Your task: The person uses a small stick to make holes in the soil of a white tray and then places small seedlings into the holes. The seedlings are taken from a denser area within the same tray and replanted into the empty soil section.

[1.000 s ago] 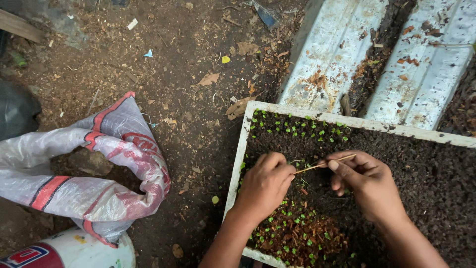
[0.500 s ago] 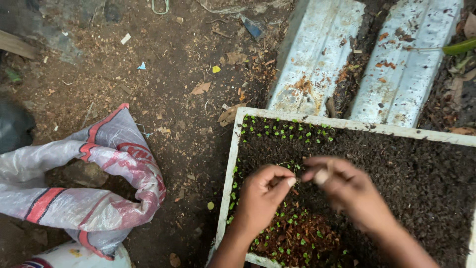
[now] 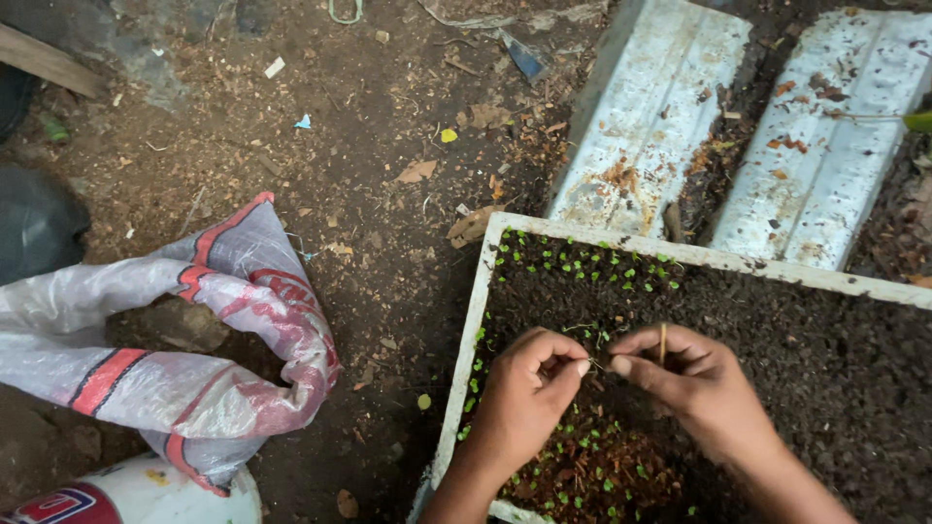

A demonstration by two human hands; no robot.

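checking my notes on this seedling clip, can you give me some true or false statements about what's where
1. Both hands are over the soil-filled tray. True.
2. The right hand holds a thin stick. True.
3. The woven sack lies inside the tray. False: it lies on the dirt ground to the tray's left.
4. The left hand grips a metal trowel. False: its fingers are pinched together, with no trowel in view.
5. Small green seedlings grow along the tray's far edge. True.
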